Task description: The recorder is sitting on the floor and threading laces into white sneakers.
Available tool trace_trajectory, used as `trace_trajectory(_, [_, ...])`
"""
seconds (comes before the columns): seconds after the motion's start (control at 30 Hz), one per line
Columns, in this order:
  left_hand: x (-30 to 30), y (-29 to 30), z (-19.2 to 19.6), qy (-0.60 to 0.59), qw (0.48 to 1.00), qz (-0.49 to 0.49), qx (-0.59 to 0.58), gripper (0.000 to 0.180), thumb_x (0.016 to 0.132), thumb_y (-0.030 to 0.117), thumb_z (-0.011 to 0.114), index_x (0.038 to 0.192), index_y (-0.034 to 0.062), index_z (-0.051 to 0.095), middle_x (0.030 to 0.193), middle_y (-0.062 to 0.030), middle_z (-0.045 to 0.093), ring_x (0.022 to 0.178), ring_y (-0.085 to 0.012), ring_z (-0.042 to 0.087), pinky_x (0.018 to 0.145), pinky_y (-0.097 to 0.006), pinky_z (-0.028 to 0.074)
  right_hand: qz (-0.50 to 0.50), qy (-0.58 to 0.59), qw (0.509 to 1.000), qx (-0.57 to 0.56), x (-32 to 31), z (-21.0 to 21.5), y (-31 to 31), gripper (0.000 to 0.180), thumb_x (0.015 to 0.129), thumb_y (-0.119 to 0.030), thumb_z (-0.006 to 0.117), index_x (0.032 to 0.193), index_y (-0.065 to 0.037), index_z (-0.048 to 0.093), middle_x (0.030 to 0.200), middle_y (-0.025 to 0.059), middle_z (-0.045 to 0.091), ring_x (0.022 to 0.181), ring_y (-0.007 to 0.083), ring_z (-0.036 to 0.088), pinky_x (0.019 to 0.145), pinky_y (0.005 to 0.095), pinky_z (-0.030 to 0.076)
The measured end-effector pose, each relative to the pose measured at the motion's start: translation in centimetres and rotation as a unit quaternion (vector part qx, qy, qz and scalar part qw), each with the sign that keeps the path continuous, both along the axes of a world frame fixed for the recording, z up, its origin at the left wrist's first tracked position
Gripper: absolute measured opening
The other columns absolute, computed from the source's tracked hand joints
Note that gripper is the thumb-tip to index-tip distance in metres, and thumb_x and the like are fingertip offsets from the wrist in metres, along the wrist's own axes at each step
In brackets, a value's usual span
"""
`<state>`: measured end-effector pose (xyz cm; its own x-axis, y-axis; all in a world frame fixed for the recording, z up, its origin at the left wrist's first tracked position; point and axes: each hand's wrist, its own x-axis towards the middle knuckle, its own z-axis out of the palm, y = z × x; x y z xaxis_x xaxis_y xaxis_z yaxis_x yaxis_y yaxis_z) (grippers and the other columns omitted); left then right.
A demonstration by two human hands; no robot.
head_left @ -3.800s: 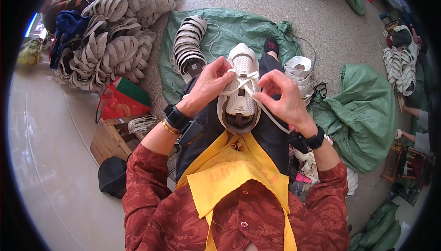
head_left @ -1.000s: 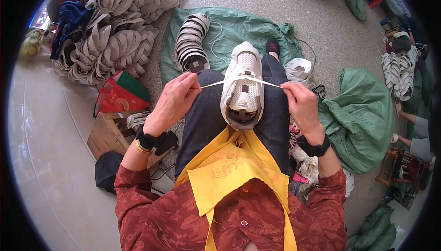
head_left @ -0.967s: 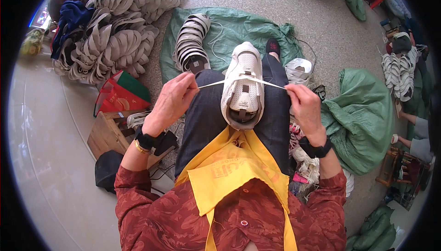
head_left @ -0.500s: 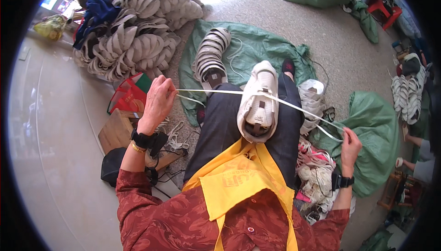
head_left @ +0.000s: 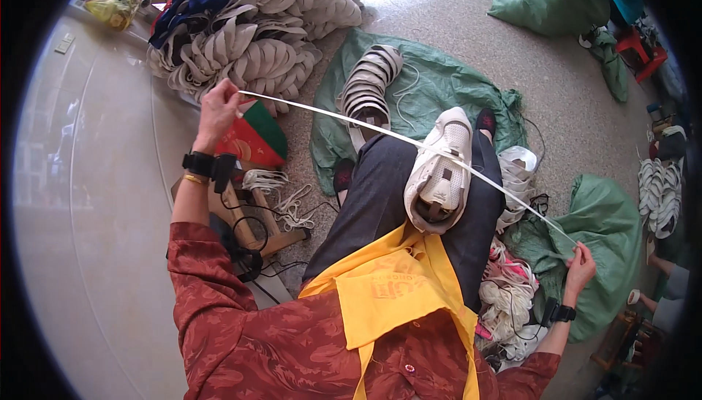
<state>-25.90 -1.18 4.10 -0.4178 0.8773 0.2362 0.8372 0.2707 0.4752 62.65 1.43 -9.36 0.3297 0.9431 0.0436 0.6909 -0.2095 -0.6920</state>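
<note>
We have a white shoe (head_left: 441, 173) resting on our lap, between the knees, toe pointing away. A white lace (head_left: 380, 131) runs through it and is pulled taut out to both sides. Our left hand (head_left: 217, 110) is raised and pinches one end; our right hand (head_left: 581, 267) is low at our side, fingers closed on the other end. We judge the lace light, limp and thin, likely to slip unless pinched close to its tip. The shoe looks light and soft in the upper but firmer at the sole, so it is best gripped by the sole or heel.

By our right hip lies a heap of laces (head_left: 504, 299). Beyond the knees a green sack (head_left: 439, 85) is spread on the speckled floor (head_left: 453, 5) with a row of soles (head_left: 369, 82) on it. Farther left is a large pile of soles (head_left: 248, 34). More green sacks lie at the far side of the room.
</note>
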Motion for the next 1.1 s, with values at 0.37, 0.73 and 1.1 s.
trace_trajectory(0.37, [-4.8, -1.8, -1.5, 0.031, 0.998, 0.050, -0.033, 0.009, 0.097, 0.009, 0.065, 0.096, 0.0012, 0.062, 0.072, -0.0059, 0.059, 0.066, -0.0140, 0.055, 0.063, -0.033, 0.048, -0.008, -0.133, 0.991, -0.001, 3.0, 0.5, 1.1, 0.019, 0.097, -0.008, 0.066, 0.112, -0.005, 0.077, 0.083, 0.0071, 0.075, 0.065, 0.0126, 0.068, 0.059, 0.0295, 0.054])
trace_trajectory(0.73, [-6.8, -2.2, -2.4, 0.039, 0.993, 0.069, -0.088, 0.006, 0.092, 0.005, 0.066, 0.095, 0.0006, 0.064, 0.078, -0.0088, 0.065, 0.073, -0.0179, 0.063, 0.070, -0.035, 0.052, -0.010, -0.200, 0.979, -0.041, 7.2, -2.4, -0.2, 0.018, 0.091, -0.003, 0.068, 0.106, -0.004, 0.077, 0.084, 0.0092, 0.076, 0.068, 0.0158, 0.072, 0.060, 0.0313, 0.058])
trace_trajectory(1.1, [-3.6, 0.1, -1.4, -0.019, 0.991, 0.045, -0.124, 0.011, 0.089, 0.009, 0.069, 0.093, -0.0012, 0.065, 0.079, -0.0137, 0.070, 0.073, -0.0211, 0.070, 0.070, -0.037, 0.055, -0.133, 0.145, 0.964, -0.178, 8.3, -5.3, -0.3, 0.019, 0.101, -0.013, 0.061, 0.089, 0.001, 0.065, 0.080, 0.0145, 0.072, 0.060, 0.0197, 0.071, 0.051, 0.0332, 0.061])
